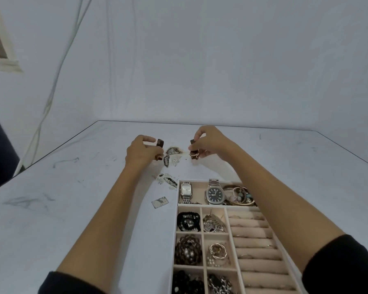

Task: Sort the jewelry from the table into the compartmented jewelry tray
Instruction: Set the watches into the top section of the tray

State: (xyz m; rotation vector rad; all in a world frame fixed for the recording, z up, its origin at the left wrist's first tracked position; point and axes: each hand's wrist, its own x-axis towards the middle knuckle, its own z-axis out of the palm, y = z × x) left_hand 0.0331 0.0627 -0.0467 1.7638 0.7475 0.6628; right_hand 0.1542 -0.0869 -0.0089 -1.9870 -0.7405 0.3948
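Closest to the camera, both forearms reach out from dark sleeves [340, 264]. The jewelry tray [198, 181] sits on the near right of the white marbled tabletop [72, 209], under the right forearm.

Working away from me, its small left-hand compartments hold:
- black beads [182, 281] and a chunky chain [219, 283]
- a brown bead bracelet [187, 250] beside a tangle of wire rings [218, 251]
- another black bead bracelet [188, 221] beside some silver bits [214, 223]

The ring rolls [255, 240] run down the tray's right side, with a few thin rings tucked in. The long compartment at the far end has a rectangular silver watch [186, 192], a dark-dial watch [215, 194] and a pile of bangles [240, 195].

Just left of the tray's far corner, a little flat chip [160, 202] lies on the tabletop. There's a scuffed, peeled patch [170, 181] just beyond it.

Further out, both hands are lifted above the tabletop, well beyond the tray. The left hand [139, 151] has its fingers curled round a dark brown piece [160, 142], pinching it. The right hand [210, 143] is doing the same with a second dark brown piece [194, 154]. Honestly can't tell if it's two separate items or one thing pulled apart, they're too small. Between the hands, down on the surface, is another burnt-looking patch [172, 155].

Past the far edge there's a plain white wall with cables [57, 71] hanging on the left.
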